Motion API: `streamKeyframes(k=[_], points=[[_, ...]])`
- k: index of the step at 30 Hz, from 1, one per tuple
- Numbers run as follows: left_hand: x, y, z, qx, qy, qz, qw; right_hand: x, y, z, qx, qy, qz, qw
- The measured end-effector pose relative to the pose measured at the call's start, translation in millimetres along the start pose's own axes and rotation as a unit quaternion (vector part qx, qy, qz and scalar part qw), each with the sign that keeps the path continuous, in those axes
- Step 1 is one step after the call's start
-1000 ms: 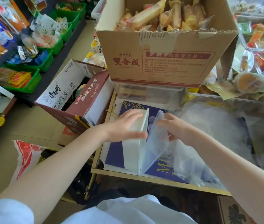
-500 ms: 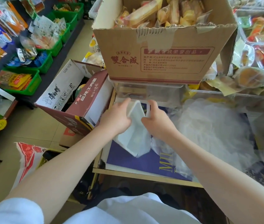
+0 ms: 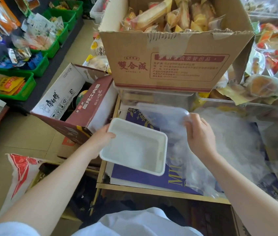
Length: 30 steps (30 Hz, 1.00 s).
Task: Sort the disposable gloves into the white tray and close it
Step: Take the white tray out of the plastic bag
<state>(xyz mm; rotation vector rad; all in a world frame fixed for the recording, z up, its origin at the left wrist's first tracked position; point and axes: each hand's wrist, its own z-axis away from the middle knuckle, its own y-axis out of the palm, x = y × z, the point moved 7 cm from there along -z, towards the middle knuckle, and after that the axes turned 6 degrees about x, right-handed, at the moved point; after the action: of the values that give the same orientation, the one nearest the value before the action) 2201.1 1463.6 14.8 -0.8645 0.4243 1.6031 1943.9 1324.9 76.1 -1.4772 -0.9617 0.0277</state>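
The white tray [image 3: 134, 147] lies open side up over the purple box top [image 3: 145, 178], and it looks empty. My left hand [image 3: 101, 136] grips its left rim, thumb over the edge. My right hand [image 3: 198, 133] holds the clear lid [image 3: 162, 116], which is swung open up and to the right of the tray. A heap of thin clear disposable gloves [image 3: 237, 138] lies to the right of my right hand.
A big cardboard box [image 3: 168, 65] of wrapped pastries stands just behind the tray on clear bins. An open brown noodle carton [image 3: 76, 108] sits at the left. Green baskets [image 3: 15, 86] of snacks line the far left. More packaged goods pile at the right.
The tray stood on edge, pressed between both hands with its lid folded against it. Now it lies flat and open, and my right hand has swung the lid away to the right.
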Motion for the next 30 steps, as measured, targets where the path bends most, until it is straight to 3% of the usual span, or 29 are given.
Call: streamKeyframes(k=[3,7,14,20,24,28,30], points=[[15.8,9.6,-5.0,0.038,0.006,0.037,0.999,16.9,15.3,-14.1,-0.008,-0.009,-0.032,0.999],[28.9,6.4,-14.6,0.027,0.031,0.025,0.999,-1.5,55.9,-41.9,0.035,0.143,-0.200,0.969],[42.2,4.5,-34.0,0.007,0.047,0.017,0.999,-24.0,98.1,-57.6,0.051,0.290,-0.203,0.934],[39.0,0.8,-60.6,-0.039,0.051,-0.113,0.991,-44.6,92.8,-19.0,0.064,0.298,-0.132,0.943],[24.5,-3.0,-73.4,-0.104,0.089,-0.242,0.961,-57.7,83.3,12.5,0.067,0.289,-0.125,0.947],[19.7,2.2,-70.5,-0.121,0.093,-0.274,0.949,-66.9,71.8,40.7,0.070,0.289,-0.105,0.949],[10.6,6.9,-60.9,-0.140,0.143,-0.336,0.920,-69.6,65.3,52.6,0.078,0.283,-0.085,0.952]])
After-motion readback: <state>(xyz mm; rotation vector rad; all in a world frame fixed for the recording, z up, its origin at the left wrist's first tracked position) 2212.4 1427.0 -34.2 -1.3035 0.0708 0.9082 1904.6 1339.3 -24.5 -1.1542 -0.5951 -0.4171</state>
